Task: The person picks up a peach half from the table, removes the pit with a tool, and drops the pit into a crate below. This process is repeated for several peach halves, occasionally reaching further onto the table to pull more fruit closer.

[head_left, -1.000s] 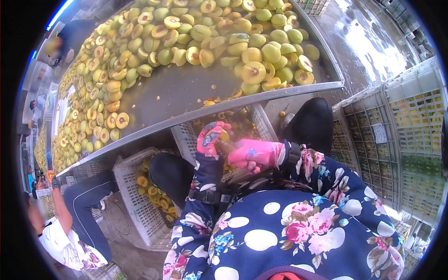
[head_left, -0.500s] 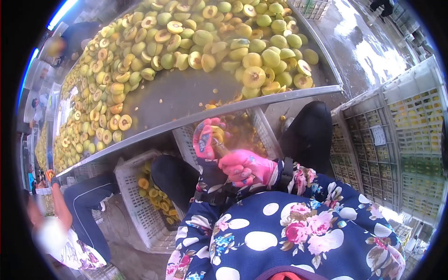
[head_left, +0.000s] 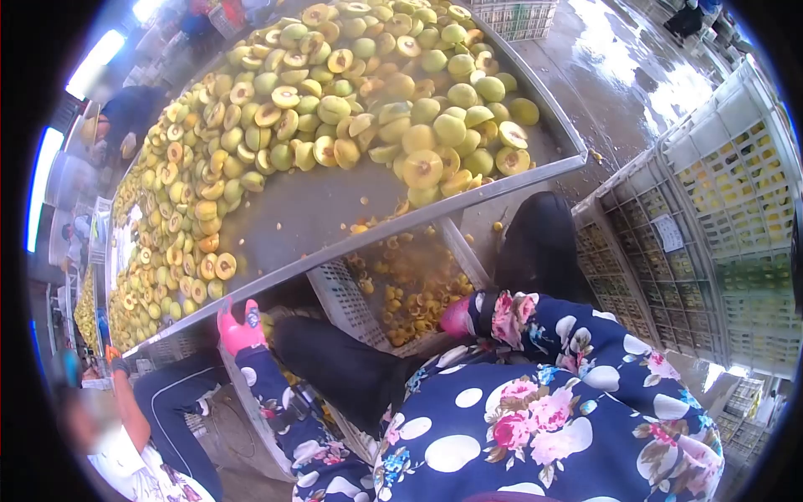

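My left hand (head_left: 240, 328), in a pink glove, is over the left crate, just below the front edge of the metal table (head_left: 284, 273). Its thumb and fingers are spread, and nothing shows between them. My right hand (head_left: 457, 318), also in a pink glove, is low beside the middle crate (head_left: 345, 301); the sleeve and body hide most of it, so its fingers cannot be made out. That crate holds small yellow fruit pieces (head_left: 406, 293). Halved green-yellow fruit (head_left: 422, 169) lies heaped on the table.
Stacked white crates (head_left: 703, 201) with yellow fruit stand at the right. A co-worker's arm (head_left: 130, 402) and dark-trousered legs (head_left: 171, 406) are at the lower left. My knees (head_left: 539, 247) flank the middle crate. Wet floor (head_left: 611, 58) lies beyond the table.
My hands have parted from above the middle crate, where they held a fruit and a tool. The left moved left and opened; the right dropped down toward my body.
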